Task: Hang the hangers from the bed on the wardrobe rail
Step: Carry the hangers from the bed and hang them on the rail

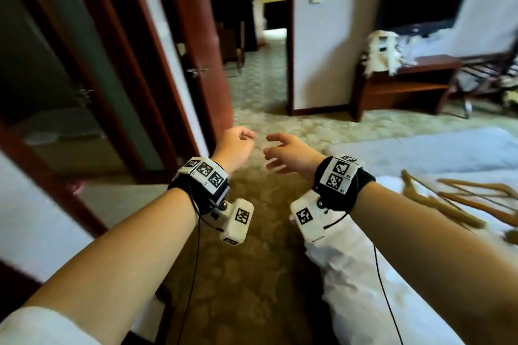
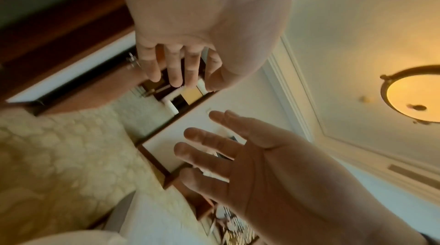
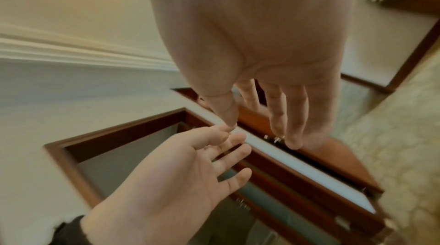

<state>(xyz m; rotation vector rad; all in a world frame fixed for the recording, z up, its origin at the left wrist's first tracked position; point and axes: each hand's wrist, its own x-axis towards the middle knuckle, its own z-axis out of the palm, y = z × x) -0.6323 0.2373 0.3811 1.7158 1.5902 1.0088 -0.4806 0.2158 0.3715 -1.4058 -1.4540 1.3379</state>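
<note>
Both bare arms reach forward over a patterned carpet, each wrist wearing a black band with white marker blocks. The left hand [image 1: 234,145] sits at about 11 o'clock from the picture's centre, its fingers [image 2: 175,72] loosely curled and holding nothing. The right hand [image 1: 288,152], just beside it at 1 o'clock, has its fingers [image 3: 295,117] spread and relaxed, also empty.

The wooden hangers [image 1: 459,202] lie in a loose overlapping heap on the white bed [image 1: 420,154], at about 4 o'clock, well apart from both hands.

They look stiff and fairly light, and smooth enough to slide over one another (a judgement, since nothing is touching them). Because the arms cross, lifting one by an end would likely drag its neighbours. The neck, where the hook meets the shoulders, seems the surest place to take hold.

Much is unclear. The heap is cut off at the right edge, motion blur smears it, and neither the count nor any hook can be made out. No wardrobe rail appears in any view; dark wooden door frames [image 1: 157,45] stand at 10 o'clock, and what lies behind them is hidden.
</note>
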